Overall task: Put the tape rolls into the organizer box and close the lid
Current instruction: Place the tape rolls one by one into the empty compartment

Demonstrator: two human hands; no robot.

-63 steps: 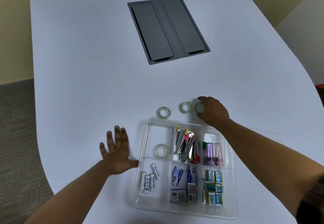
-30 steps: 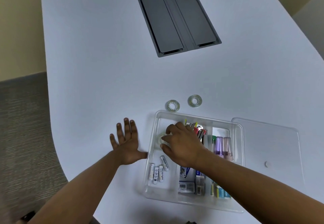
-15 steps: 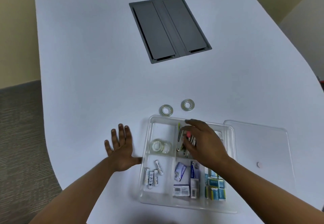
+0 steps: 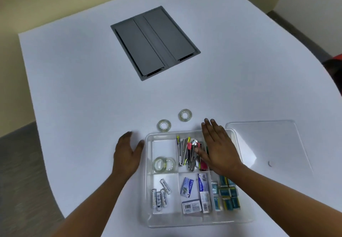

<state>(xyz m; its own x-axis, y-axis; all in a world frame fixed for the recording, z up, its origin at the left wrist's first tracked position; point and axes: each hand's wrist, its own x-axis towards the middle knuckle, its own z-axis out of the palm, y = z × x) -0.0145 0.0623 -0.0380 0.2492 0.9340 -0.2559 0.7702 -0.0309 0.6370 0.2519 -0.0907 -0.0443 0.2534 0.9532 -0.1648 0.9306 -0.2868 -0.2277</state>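
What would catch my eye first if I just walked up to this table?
Probably the clear organizer box near the front edge, crammed with batteries, clips and two tape rolls. Next, the open right hand above it, and two more rolls lying just beyond the box.

Two clear tape rolls (image 4: 164, 164) lean together in the open organizer box's (image 4: 149, 181) far-left compartment; two more (image 4: 163, 125) lie flat just beyond it. The lid (image 4: 268, 144) rests alongside, seemingly flat.

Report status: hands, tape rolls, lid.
Left hand flat beside clear plastic organizer box; right hand open, empty, above it. Two clear tape rolls inside, two more tape rolls on white table. Clear lid off, nothing blocking.
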